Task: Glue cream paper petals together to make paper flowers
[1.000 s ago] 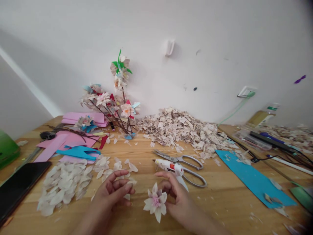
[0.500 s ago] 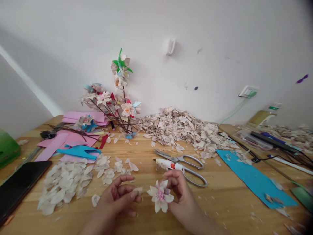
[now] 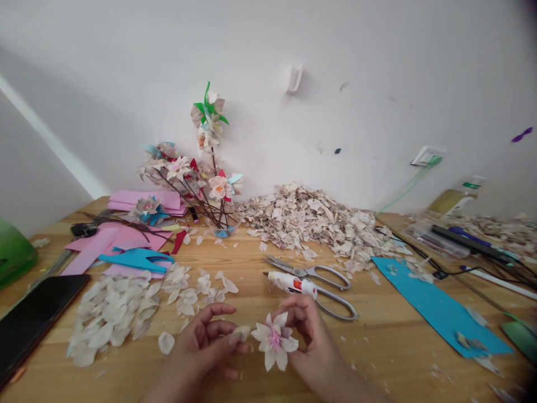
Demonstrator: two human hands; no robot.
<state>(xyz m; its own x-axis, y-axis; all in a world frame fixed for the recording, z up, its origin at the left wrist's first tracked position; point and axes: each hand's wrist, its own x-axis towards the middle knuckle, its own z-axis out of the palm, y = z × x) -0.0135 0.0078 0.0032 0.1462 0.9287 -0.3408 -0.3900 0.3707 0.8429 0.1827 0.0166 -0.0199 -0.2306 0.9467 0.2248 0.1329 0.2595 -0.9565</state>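
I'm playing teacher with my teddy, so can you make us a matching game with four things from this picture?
1. flower with a pink middle
2. scissors
3. single petal
4. phone

A. held in the left hand
B. black, at the picture's left edge
C. held in the right hand
D. grey, with two loop handles

Pairs: 1-C, 2-D, 3-A, 4-B

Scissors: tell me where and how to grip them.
Take the scissors, ideally by the far handle loop, from the right: the blades point left and the white tool covers part of the near handle. The nearer right hand holds the flower.
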